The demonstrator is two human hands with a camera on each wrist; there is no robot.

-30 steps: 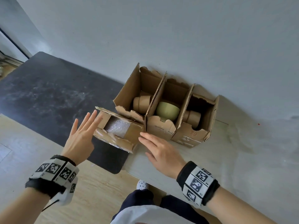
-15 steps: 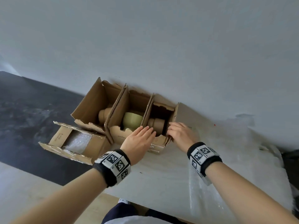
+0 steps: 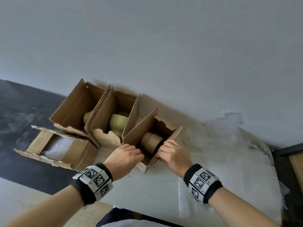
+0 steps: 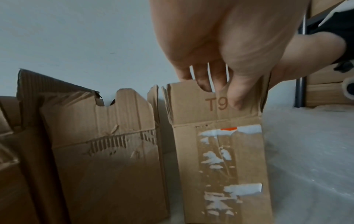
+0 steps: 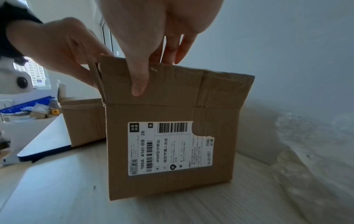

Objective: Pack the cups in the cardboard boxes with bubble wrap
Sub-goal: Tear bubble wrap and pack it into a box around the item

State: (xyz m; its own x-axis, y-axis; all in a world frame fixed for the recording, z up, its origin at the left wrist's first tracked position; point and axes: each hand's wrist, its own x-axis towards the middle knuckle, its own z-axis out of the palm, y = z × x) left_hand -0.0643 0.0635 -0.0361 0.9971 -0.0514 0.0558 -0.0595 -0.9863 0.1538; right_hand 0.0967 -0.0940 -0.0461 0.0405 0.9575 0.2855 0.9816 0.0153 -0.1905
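Note:
Both hands hold the rightmost cardboard box, which stands open with a tan cup inside. My left hand pinches its front flap, marked T9, thumb outside and fingers inside. My right hand pinches the side flap the same way, above a shipping label. The middle box holds a green cup. The left box holds another tan cup. A fourth box in front of it contains bubble wrap.
The boxes stand on a white table against a grey wall. A sheet of bubble wrap covers the table to the right of the held box. A dark mat lies on the floor at the left.
Both hands moved right from the bubble-wrap box to the rightmost box and took hold of its flaps. That box now sits turned and pulled away from the row.

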